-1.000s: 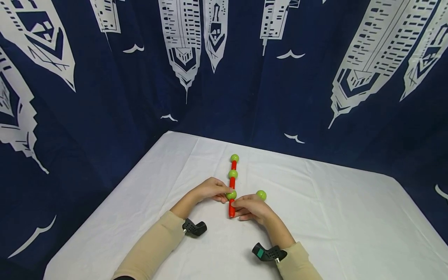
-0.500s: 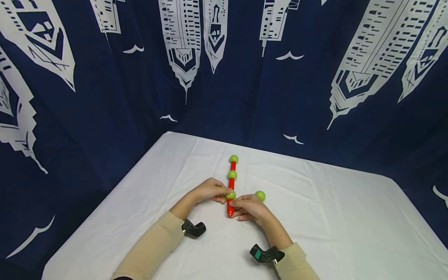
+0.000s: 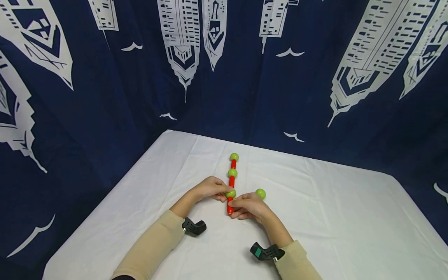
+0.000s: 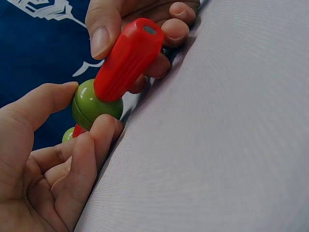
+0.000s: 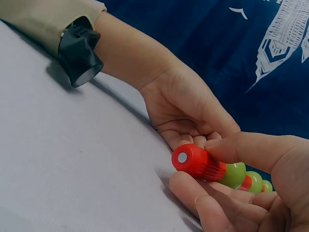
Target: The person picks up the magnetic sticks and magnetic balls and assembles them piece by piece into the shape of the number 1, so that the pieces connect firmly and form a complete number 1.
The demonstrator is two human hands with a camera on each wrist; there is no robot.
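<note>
A straight chain of red magnetic rods and green balls runs away from me over the white table. My left hand pinches the nearest green ball of the chain between thumb and fingers. The nearest red rod, ribbed and with a grey metal disc in its free end, sits against that ball. My right hand holds this rod, thumb on one side and fingers on the other. Farther along come another red rod, a middle green ball, a third rod and the far green ball.
A loose green ball lies just beyond my right hand. The white-covered table ends at a navy curtain printed with white buildings and birds. Black wrist cameras are strapped at both sleeves.
Both hands keep their hold on the chain. Its near end has shifted very slightly to the left since a second ago, and the whole view has moved a little.
</note>
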